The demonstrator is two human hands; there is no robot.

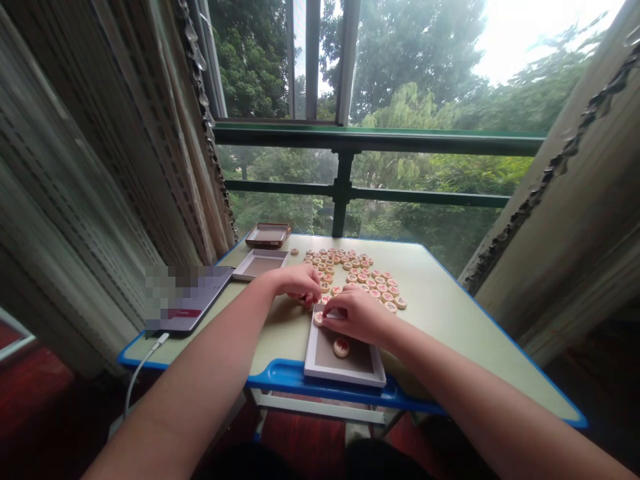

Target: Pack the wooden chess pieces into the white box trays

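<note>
Right hand (357,313) pinches a disc (319,320) at the far left corner of the tray (363,363); my left hand (301,283) curls just beyond it, grip unclear to me.

Chinese characters (341,346), some red, some black, on the round pieces (391,307) — too small to read surely

Room: most likely one in a home. Curtains (110,133), long, striped, hung at either side. Window (400,67), wide, with green railing (425,141), stood beyond the far edge of a small blue-rimmed desk (465,340); trees (255,73) showed outside. Floor (45,387), dark red, lay below the near edge. Chinese chess pieces (375,293) towards the far edge suggested household leisure.
</note>
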